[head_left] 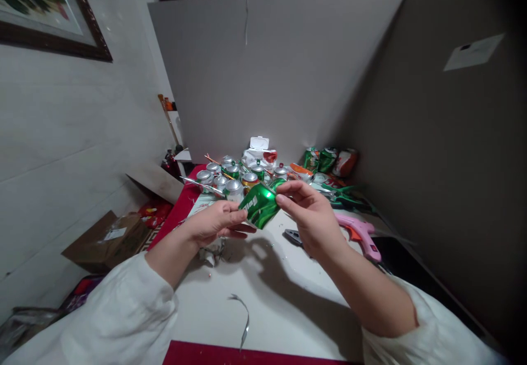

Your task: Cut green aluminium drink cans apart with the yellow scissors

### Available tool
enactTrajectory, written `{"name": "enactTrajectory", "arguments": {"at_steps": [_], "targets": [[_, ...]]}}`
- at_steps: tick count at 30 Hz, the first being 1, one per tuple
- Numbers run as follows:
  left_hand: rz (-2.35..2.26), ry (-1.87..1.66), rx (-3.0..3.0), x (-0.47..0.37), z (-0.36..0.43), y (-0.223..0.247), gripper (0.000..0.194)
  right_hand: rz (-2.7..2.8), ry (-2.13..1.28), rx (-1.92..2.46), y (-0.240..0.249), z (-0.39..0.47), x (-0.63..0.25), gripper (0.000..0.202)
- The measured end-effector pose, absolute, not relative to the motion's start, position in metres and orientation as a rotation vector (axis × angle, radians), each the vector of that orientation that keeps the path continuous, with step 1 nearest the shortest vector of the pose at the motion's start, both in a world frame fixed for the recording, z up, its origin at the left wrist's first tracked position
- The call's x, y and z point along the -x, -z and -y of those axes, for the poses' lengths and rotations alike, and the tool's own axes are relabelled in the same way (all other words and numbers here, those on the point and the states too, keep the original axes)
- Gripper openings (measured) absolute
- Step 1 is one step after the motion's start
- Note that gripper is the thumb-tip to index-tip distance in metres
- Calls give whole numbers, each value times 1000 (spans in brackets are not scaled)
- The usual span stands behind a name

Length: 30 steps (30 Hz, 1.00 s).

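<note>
A shiny green can piece (260,207) with white lettering is held tilted above the white work surface, between both hands. My left hand (216,222) is closed on its lower left end, thumb in front and fingers beneath. At its upper right end, the thumb and fingers of my right hand (310,211) pinch the edge. Whether the piece is a whole can or a cut part, I cannot tell. Below my right hand lie dark plier jaws (293,237), partly covered by it. Metal scraps (212,255) lie under my left hand.
Several cut-can pieces with silver tops (234,188) crowd the table's back, before a wipes pack (260,157). Crumpled cans (328,159) stand at the back right. A pink glue gun (362,236) lies right, and a curled metal strip (246,321) in front. Grey panels (280,74) enclose the back.
</note>
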State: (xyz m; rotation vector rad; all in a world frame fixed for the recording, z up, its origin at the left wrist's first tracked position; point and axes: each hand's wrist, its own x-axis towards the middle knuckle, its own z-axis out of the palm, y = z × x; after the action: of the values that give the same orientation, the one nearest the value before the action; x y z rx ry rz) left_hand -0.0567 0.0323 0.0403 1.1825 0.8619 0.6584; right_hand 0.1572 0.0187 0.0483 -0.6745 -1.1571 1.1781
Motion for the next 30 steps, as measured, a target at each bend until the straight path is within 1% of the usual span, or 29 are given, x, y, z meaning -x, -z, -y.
{"name": "enactTrajectory", "arguments": {"at_steps": [3,6,8,10,12,15,19,25,28,30], "targets": [[-956,-694,-1209,54,-28,-48,55,1198,-1065,691,-43,-18,-154,13],[-1004,-792,-1288,53,-25,-53,41,1286,-996,751,-44,-15,-153,11],[-1018,-851,-1353,53,-23,-56,35,1343,-1040,784,-49,-13,-155,16],[-1063,-872,-1424,52,-20,-58,33,1385,-1178,797,-56,-11,-159,25],[-1111,-862,-1482,51,-17,-60,33,1407,-1349,810,-62,-9,-162,30],[-1122,-842,-1548,48,-13,-60,34,1450,-1576,804,-66,-7,-165,29],[-1147,-823,-1611,45,-10,-60,36,1420,-1781,707,-64,-7,-166,34],[-1168,-870,-1668,44,-8,-63,44,1328,-1964,617,-62,-8,-167,36],[-1163,-876,-1680,44,-8,-65,46,1317,-1987,613,-62,-7,-167,35],[-1167,-861,-1659,44,-8,-65,43,1330,-1968,623,-63,-7,-166,35]]}}
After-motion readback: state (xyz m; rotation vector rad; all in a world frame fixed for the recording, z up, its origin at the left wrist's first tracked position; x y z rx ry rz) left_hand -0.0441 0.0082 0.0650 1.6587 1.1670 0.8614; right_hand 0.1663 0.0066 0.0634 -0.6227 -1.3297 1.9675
